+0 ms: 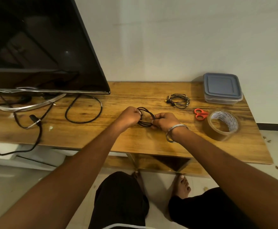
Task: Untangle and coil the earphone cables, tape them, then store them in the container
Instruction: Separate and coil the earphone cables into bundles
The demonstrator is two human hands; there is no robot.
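Note:
A black earphone cable (146, 116) wound into a small coil hangs between both hands just above the wooden table (135, 139). My left hand (129, 118) grips the coil's left side with curled fingers. My right hand (165, 121), with a metal bangle on the wrist, pinches the coil's right side. A second black earphone (177, 100) lies coiled on the table farther back and to the right. A roll of brown tape (222, 125) stands at the right. A closed container with a grey-blue lid (221, 87) sits at the back right corner.
Small orange-handled scissors (200, 114) lie between the second earphone and the tape. A large dark TV (35, 47) on a metal stand fills the left, with loose black power cables (83, 109) looping on the table beside it. The wall runs right behind the table.

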